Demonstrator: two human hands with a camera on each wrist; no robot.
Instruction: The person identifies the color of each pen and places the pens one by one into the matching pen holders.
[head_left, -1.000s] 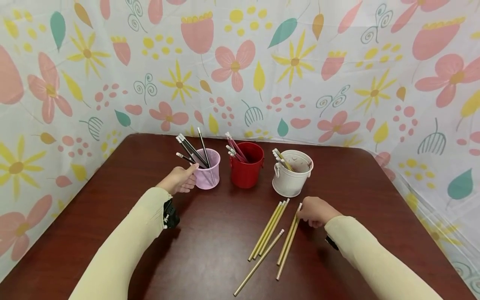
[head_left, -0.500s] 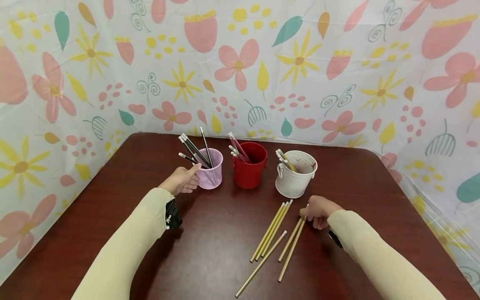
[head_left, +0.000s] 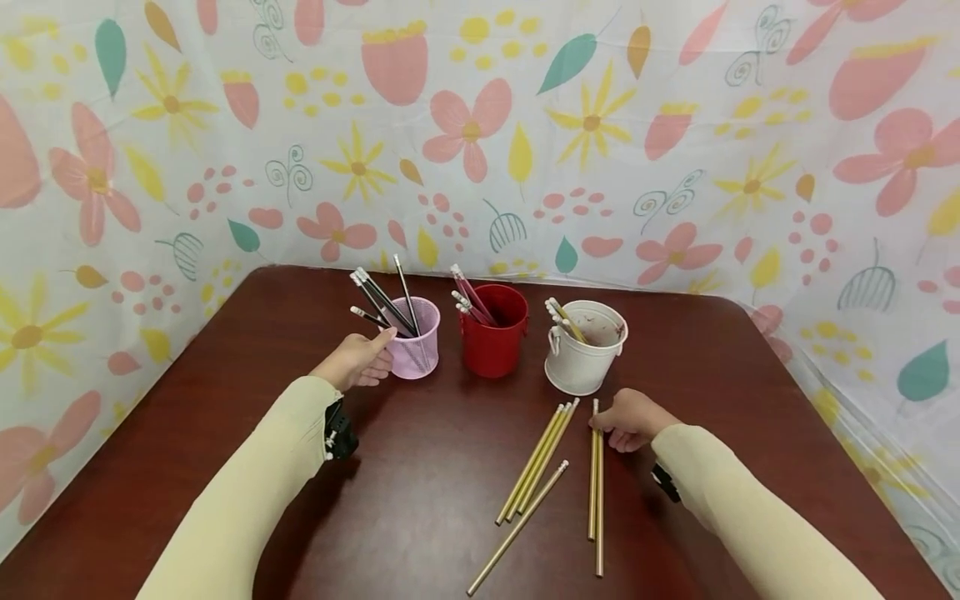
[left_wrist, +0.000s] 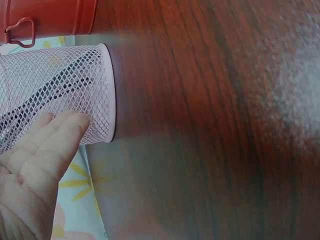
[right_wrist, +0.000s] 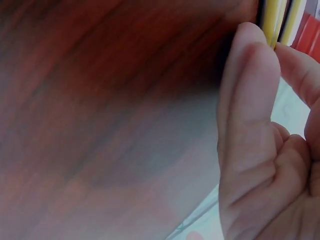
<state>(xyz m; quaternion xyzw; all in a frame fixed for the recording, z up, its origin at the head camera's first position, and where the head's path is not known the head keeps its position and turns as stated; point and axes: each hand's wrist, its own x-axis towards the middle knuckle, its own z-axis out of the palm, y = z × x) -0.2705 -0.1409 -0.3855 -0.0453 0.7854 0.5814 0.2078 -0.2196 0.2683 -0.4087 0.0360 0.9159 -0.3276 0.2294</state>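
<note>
My left hand [head_left: 358, 360] touches the near left side of a lilac mesh pencil cup [head_left: 415, 357], thumb at the rim. In the left wrist view its fingers [left_wrist: 50, 145] lie straight along the mesh. Black pencils [head_left: 387, 297] with white erasers lean in this cup. My right hand [head_left: 633, 418] pinches two gold pencils [head_left: 599, 517] near their eraser ends, low over the table; whether they touch it I cannot tell. In the right wrist view, the pencils' ends [right_wrist: 271, 20] show only partly past the fingertips. To their left lie several gold pencils [head_left: 542, 462] in a loose bundle.
A red bucket [head_left: 491, 350] with pink pencils [head_left: 476, 296] stands right of the mesh cup. Farther right is a white bucket [head_left: 581, 371] holding a few gold-and-white pencils [head_left: 573, 328]. One gold pencil [head_left: 517, 529] lies slanted nearer me. A floral curtain [head_left: 465, 208] hangs behind the dark table [head_left: 420, 492].
The two gold pencils at my right hand have swung from slanting down-left to nearly straight toward me, and lie closer together. My left hand stays at the mesh cup.
</note>
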